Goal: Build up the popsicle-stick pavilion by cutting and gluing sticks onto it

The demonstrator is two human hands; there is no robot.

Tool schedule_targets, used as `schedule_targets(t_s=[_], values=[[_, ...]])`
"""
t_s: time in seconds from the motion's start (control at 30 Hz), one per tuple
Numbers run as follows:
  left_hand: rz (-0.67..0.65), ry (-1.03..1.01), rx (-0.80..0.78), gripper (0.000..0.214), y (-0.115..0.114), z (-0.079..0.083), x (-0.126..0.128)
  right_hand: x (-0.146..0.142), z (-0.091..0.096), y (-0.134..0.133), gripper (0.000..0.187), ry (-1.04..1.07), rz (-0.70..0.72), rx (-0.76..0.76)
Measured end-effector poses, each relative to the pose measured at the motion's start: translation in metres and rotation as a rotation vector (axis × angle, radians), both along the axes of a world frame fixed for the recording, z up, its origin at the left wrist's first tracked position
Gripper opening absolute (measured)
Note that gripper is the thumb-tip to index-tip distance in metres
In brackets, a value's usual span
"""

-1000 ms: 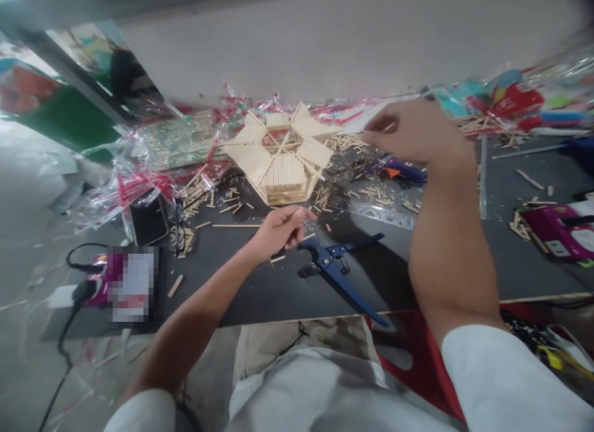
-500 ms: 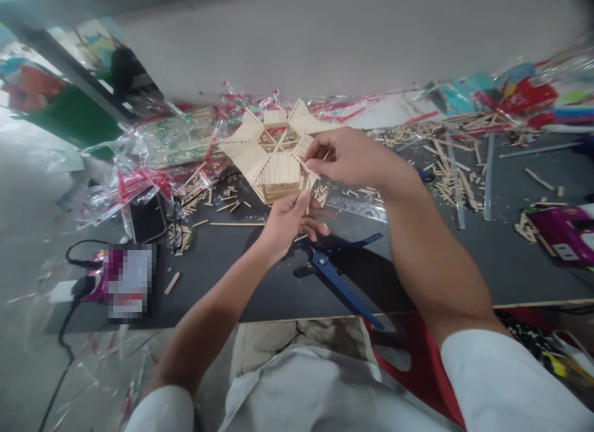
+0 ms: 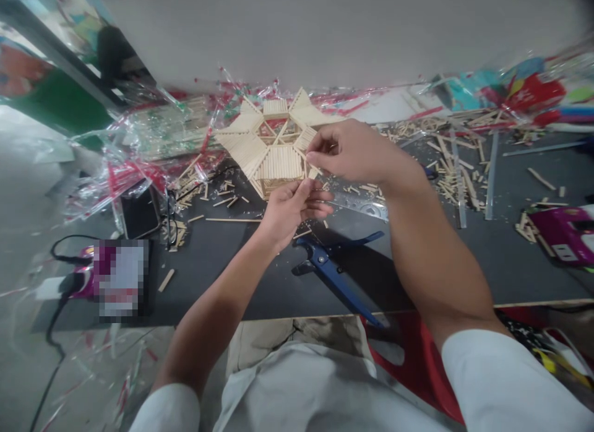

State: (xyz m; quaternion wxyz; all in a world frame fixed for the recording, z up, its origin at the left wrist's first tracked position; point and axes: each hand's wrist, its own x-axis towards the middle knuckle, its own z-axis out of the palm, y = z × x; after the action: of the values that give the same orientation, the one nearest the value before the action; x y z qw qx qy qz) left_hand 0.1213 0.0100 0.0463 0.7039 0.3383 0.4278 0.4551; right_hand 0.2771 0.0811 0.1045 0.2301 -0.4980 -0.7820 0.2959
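A star-shaped model built of thin wooden sticks (image 3: 279, 162) stands on the dark table, with slatted roof panels and an open middle. At its right side, my right hand (image 3: 348, 148) has thumb and index finger pinched together by a gap between panels. What lies in the pinch is too small to make out. My left hand (image 3: 297, 204) is at the front right corner, its thumb up near the model's edge and its fingers stretched out. Just below the left hand lies a blue hand cutter (image 3: 331, 268) with its handles spread.
Cut stick pieces (image 3: 452, 175) are scattered on the right, beside clear strips (image 3: 457, 184). A metal ruler (image 3: 359, 204) lies behind the cutter. On the left are plastic wrappers (image 3: 139, 153), a dark box-like device (image 3: 139, 209), a phone (image 3: 123, 280) and a purple power strip (image 3: 86, 283).
My left hand has risen slightly towards the model's front right corner, its fingers now closer together. My right hand keeps its pinch at the right side. The view has shifted a little.
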Motion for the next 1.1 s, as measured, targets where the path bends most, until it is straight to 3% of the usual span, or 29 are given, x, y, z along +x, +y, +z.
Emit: schedule_targets(t_s=[0.27, 1.1], values=[[0.015, 0.045, 0.035, 0.030, 0.004, -0.002, -0.002, 0.000, -0.003, 0.002, 0.003, -0.015, 0.005, 0.018], [0.029, -0.262, -0.176, 0.032, 0.004, 0.006, -0.005, -0.018, -0.012, 0.000, 0.008, 0.050, -0.151, 0.040]])
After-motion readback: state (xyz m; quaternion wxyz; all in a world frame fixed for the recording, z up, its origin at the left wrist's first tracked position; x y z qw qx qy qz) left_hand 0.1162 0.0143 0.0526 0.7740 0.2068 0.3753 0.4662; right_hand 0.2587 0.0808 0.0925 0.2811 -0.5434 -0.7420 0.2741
